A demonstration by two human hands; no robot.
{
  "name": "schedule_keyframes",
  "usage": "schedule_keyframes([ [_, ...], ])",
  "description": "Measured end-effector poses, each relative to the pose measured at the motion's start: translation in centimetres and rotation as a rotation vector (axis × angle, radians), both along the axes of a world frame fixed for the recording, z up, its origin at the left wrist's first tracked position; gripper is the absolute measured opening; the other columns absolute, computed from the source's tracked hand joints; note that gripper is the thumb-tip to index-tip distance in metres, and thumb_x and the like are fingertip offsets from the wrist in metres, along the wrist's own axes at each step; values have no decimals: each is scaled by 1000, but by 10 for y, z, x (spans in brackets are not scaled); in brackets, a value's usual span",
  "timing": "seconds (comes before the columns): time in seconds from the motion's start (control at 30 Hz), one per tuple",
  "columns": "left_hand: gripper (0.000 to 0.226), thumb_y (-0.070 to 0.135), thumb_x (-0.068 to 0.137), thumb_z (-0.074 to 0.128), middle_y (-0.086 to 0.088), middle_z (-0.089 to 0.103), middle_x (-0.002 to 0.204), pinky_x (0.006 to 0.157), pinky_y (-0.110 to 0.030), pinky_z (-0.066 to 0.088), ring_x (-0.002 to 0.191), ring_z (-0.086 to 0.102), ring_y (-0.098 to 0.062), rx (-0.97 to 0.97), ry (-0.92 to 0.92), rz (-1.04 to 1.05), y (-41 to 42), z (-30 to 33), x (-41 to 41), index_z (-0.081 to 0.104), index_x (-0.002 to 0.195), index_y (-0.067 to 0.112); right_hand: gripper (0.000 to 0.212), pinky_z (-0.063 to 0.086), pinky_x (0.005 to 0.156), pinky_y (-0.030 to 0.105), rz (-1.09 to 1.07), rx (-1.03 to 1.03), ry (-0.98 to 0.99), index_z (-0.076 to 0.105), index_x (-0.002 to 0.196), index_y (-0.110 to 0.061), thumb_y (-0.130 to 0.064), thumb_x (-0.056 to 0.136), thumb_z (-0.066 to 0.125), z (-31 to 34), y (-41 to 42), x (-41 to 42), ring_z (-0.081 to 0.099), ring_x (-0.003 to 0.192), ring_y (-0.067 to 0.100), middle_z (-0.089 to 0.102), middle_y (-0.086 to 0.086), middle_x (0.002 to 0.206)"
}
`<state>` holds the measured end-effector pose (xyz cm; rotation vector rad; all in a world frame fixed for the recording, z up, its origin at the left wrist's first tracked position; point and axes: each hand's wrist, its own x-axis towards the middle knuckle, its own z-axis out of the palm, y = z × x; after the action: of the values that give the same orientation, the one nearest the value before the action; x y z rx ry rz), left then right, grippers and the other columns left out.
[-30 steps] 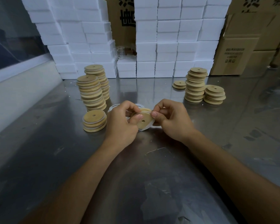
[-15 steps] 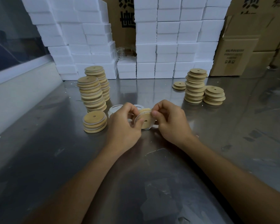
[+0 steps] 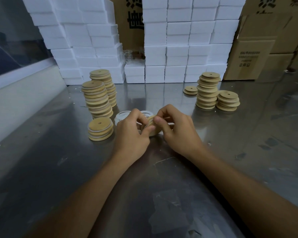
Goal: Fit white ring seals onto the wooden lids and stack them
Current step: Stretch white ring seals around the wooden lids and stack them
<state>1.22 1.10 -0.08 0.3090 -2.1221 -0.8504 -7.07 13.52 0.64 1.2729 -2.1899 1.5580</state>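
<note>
Wooden lid (image 3: 151, 119) sits tilted on edge between your two hands at the middle of the steel bench (image 3: 58, 169). Your left hand (image 3: 131, 133) pinches it from one side, your right hand (image 3: 177, 129) from the other, fingers curled round its rim. White ring seals (image 3: 121, 115) lie just behind your left hand. Stacks of sealed lids (image 3: 100, 128) stand toward the left edge, bare lids (image 3: 208, 91) toward the back right.
</note>
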Motion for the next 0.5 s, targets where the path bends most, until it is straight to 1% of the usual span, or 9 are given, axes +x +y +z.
schedule_keyframes([
  [0.03, 39, 18, 76, 82, 21, 58, 68, 59, -12, 46, 73, 62, 4, 54, -12, 8, 0, -1, -2, 47, 66, 33, 6, 56, 76, 40, -17, -15, -14, 61, 90, -8, -13, 94, 62, 0, 0, 0, 67, 84, 13, 70, -2, 85],
  [0.07, 39, 18, 75, 83, 22, 59, 68, 60, -20, 51, 72, 64, 2, 94, -19, 8, 0, -3, -3, 49, 65, 33, 6, 55, 75, 40, -31, -23, -15, 62, 89, -7, -12, 94, 62, 0, -1, 0, 67, 83, 13, 71, -2, 85],
  [0.1, 39, 18, 74, 84, 21, 60, 67, 62, -26, 54, 71, 65, -1, 117, -22, 2, 0, -3, -4, 49, 64, 32, 6, 55, 75, 41, -43, -21, -8, 62, 89, -7, -11, 93, 63, 0, -1, -1, 67, 82, 15, 71, -2, 85],
  [0.17, 39, 17, 73, 85, 21, 60, 67, 64, -34, 57, 71, 66, -5, 135, -28, -8, 0, -4, -4, 50, 64, 32, 5, 53, 73, 45, -63, -4, 12, 63, 88, -7, -10, 93, 62, 0, 0, -3, 67, 78, 20, 72, 0, 82],
  [0.27, 40, 15, 73, 84, 19, 60, 71, 64, -38, 57, 74, 67, -10, 144, -44, -16, -1, -3, -5, 49, 64, 31, 7, 52, 68, 47, -85, 0, 18, 62, 86, -8, -10, 93, 61, 2, 2, -5, 65, 70, 24, 71, 3, 75],
  [0.37, 41, 14, 73, 84, 16, 61, 72, 63, -34, 56, 73, 67, -10, 150, -62, -19, -1, -2, -6, 49, 64, 33, 9, 52, 65, 46, -98, -10, -8, 62, 84, -10, -9, 93, 62, 3, 3, -8, 64, 67, 21, 70, 1, 72],
  [0.4, 40, 15, 73, 84, 15, 62, 72, 64, -35, 57, 73, 68, -11, 159, -65, -20, -1, -2, -6, 49, 64, 33, 9, 53, 66, 46, -92, -6, -24, 62, 84, -11, -9, 93, 63, 3, 3, -9, 65, 68, 20, 70, 0, 73],
  [0.5, 36, 16, 73, 82, 8, 68, 77, 71, -47, 59, 77, 71, -17, 232, -74, -45, -4, -3, -5, 52, 65, 33, 7, 57, 68, 41, -52, 1, -75, 65, 84, -13, -14, 91, 67, 3, 4, -12, 67, 71, 12, 71, -5, 75],
])
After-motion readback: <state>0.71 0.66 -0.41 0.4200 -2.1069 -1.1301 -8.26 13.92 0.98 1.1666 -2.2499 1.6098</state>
